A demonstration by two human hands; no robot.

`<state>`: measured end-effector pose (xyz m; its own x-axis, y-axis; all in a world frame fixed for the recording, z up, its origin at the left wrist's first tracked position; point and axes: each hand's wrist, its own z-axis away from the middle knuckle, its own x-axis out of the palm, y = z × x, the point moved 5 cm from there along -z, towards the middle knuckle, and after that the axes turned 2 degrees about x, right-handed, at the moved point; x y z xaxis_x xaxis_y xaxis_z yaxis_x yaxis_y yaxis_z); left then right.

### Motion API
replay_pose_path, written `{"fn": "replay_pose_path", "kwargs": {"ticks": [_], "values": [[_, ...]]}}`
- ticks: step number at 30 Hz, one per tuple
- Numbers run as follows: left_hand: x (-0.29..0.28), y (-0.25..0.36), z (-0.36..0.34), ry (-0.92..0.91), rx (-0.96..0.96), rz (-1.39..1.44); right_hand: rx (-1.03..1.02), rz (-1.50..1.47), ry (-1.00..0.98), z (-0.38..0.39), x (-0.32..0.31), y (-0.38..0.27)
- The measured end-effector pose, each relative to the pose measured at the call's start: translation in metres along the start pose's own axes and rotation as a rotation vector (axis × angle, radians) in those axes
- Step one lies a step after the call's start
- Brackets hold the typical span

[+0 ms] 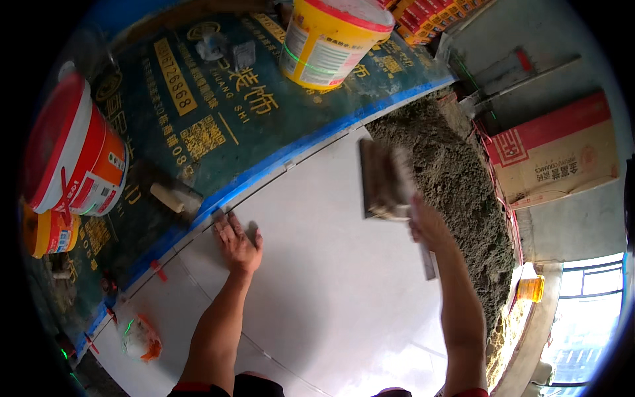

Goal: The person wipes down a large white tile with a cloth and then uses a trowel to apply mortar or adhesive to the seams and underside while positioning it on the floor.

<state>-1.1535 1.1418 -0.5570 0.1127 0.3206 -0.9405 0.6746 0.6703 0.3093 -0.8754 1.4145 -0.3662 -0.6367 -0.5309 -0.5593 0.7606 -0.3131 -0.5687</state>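
Two sides of the large pale tile (301, 212) show clear limits near the fingers: just beyond the left fingertips runs a blue tape strip (264, 178) along a dark green printed sheet (231, 149), and past the right fingers the tile gives way to a rough grey bed of mortar (463, 178). Between the two hands the tile's face is open, while a thin joint passes under the left forearm; a red clip (157, 270) sits to the left of those fingers. Smooth and whitish, the tile takes a soft shadow near its middle and bright glare closer to the person. It lies beneath the left hand (239, 245), which rests near its taped edge, fingers slightly apart, thumb spread, grasping nothing. Fingers of the right hand (430, 225) are closed around a flat-headed tool (385, 178), whose broad, brown-smeared head, blurred, is ahead and to the left of them, over the tile's far right part; whether it touches the surface I cannot tell.
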Motion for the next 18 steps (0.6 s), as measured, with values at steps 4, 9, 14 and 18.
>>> {"fn": "replay_pose_path", "kwargs": {"ticks": [4, 9, 14, 18], "values": [[0.000, 0.005, 0.000, 0.047, 0.014, 0.023, -0.343, -0.309, 0.371, 0.094, -0.043, -0.003], [0.000, 0.031, -0.006, 0.045, 0.013, 0.085, -0.189, 0.102, 0.471, 0.047, 0.057, 0.169], [0.005, -0.001, -0.001, 0.068, 0.013, 0.045, -0.148, 0.547, 0.017, 0.014, 0.166, 0.093], [0.012, 0.006, 0.003, 0.131, 0.086, 0.063, -0.102, 0.172, 0.027, 0.011, 0.174, 0.149]]}}
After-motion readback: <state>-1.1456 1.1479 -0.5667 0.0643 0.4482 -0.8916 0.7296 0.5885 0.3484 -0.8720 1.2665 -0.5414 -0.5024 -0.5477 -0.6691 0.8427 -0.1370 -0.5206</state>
